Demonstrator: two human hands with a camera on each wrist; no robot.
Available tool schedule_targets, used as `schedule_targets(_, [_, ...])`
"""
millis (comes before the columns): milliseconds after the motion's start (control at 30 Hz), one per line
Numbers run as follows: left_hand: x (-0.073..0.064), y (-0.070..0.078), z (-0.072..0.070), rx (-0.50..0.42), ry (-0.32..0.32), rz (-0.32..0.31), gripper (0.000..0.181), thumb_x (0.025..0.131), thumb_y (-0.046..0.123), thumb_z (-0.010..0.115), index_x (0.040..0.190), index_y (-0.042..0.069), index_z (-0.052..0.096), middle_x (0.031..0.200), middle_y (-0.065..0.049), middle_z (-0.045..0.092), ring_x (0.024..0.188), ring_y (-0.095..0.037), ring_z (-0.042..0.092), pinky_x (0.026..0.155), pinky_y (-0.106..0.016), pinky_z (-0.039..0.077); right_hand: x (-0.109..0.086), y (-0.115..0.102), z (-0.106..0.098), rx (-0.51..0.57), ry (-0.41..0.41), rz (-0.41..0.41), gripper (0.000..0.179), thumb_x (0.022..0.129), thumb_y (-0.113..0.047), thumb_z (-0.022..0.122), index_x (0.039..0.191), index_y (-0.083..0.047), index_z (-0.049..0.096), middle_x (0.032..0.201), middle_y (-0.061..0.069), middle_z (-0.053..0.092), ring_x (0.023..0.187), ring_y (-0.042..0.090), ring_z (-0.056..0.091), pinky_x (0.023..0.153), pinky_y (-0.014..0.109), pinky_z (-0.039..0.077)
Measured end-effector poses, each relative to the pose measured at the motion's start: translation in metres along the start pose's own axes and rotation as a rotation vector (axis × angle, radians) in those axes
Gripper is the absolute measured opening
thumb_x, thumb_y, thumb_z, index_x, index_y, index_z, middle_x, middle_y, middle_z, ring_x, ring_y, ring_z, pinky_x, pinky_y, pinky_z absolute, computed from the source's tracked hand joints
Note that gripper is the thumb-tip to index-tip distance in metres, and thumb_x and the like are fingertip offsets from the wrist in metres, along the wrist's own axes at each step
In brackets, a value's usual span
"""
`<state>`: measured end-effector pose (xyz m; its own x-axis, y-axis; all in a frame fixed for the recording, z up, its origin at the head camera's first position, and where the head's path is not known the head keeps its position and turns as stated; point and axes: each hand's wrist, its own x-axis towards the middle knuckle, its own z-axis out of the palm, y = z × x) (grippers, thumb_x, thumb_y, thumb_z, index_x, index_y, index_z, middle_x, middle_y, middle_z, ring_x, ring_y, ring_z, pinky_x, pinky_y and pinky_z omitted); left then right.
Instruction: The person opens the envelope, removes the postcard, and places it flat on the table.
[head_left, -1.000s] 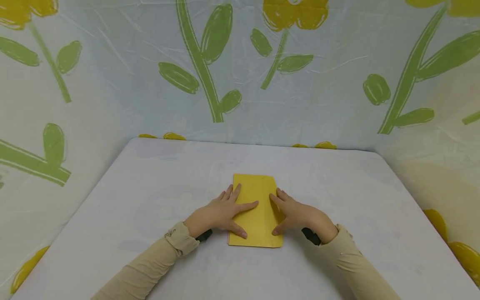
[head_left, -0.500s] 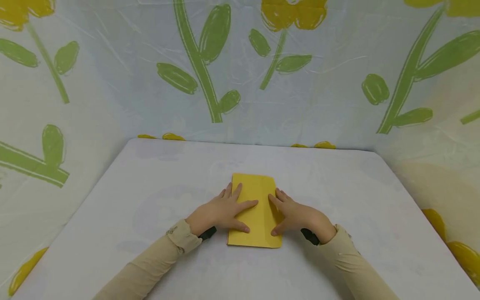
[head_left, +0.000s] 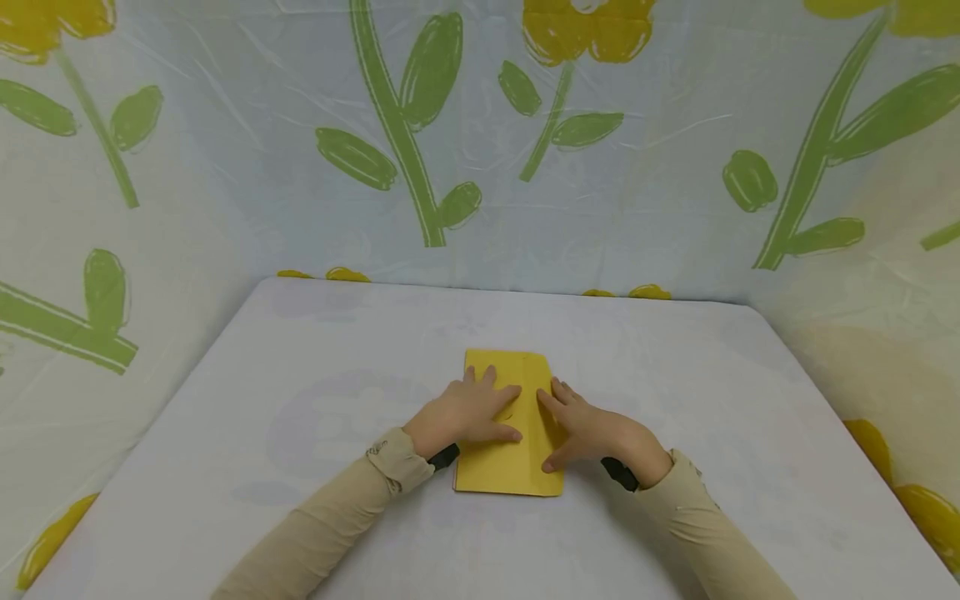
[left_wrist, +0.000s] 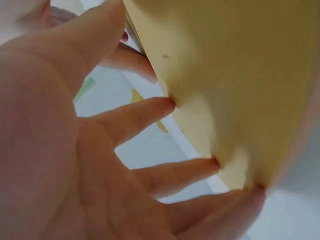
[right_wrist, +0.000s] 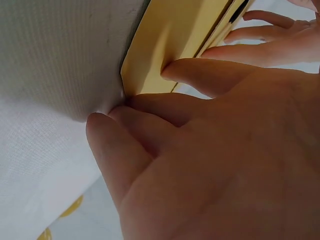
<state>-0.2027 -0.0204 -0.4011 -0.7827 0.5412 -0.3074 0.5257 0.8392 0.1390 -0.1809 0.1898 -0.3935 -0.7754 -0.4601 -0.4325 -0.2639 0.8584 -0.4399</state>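
A flat, layered yellow paper piece (head_left: 495, 473), like an envelope or folder, lies on the white-covered table with a lengthwise crease near its right side. My left hand (head_left: 471, 411) rests across its left half, fingers spread and fingertips on the surface. In the left wrist view those fingertips press on the yellow paper (left_wrist: 250, 60). At the right edge is my right hand (head_left: 592, 429), thumb and index finger on the strip beyond the crease. Its other fingers line the edge, as the right wrist view of the paper (right_wrist: 155, 40) shows.
A white cloth (head_left: 337, 333) covers the table. Behind and on both sides hang pale curtains (head_left: 645, 192) printed with yellow flowers and green leaves. Beige sleeves (head_left: 330, 517) cover both forearms, and a black strap (head_left: 621, 473) shows at the right wrist.
My left hand has slid right and slightly away from me over the yellow paper, its fingers now nearer the crease. The right hand and the paper have stayed nearly still.
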Motion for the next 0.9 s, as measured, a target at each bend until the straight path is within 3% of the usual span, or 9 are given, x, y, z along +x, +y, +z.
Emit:
schedule_targets(333, [0.013,0.011,0.008,0.152,0.078,0.023,0.089,0.089,0.078,0.040,0.157,0.021,0.031,0.153,-0.028,0.033,0.137,-0.041,0.041,0.112,-0.059,0.026,0.001,0.000,0.003,-0.021,0.060,-0.034,0.101,0.077,-0.032,0.087,0.152,0.006,0.030,0.162,0.027,0.005,0.150,0.040,0.005,0.116,0.053,0.022])
schedule_targets(600, [0.009,0.019,0.010,0.223,0.062,-0.003,0.099,0.082,0.087,0.034,0.159,0.026,0.023,0.154,-0.030,0.028,0.132,-0.052,0.043,0.113,-0.062,0.023,-0.002,-0.004,0.000,-0.020,0.051,-0.097,0.093,0.081,-0.027,0.084,0.150,0.009,0.032,0.161,0.027,0.011,0.148,0.039,0.018,0.115,0.051,0.024])
schedule_targets(800, [0.009,0.021,0.012,0.291,0.037,-0.042,0.100,0.081,0.090,0.031,0.160,0.031,0.015,0.156,-0.029,0.025,0.129,-0.056,0.042,0.112,-0.055,0.031,-0.001,-0.002,-0.002,-0.003,0.019,-0.115,0.083,0.090,-0.024,0.075,0.150,0.010,0.029,0.160,0.029,0.009,0.147,0.041,0.017,0.115,0.053,0.022])
schedule_targets(900, [0.010,0.021,0.013,0.283,0.023,-0.054,0.098,0.082,0.088,0.032,0.160,0.033,0.011,0.157,-0.029,0.023,0.131,-0.058,0.039,0.109,-0.052,0.037,-0.001,-0.001,0.000,0.004,-0.001,-0.113,0.081,0.093,-0.023,0.071,0.151,0.010,0.026,0.161,0.029,0.006,0.149,0.040,0.012,0.116,0.053,0.020])
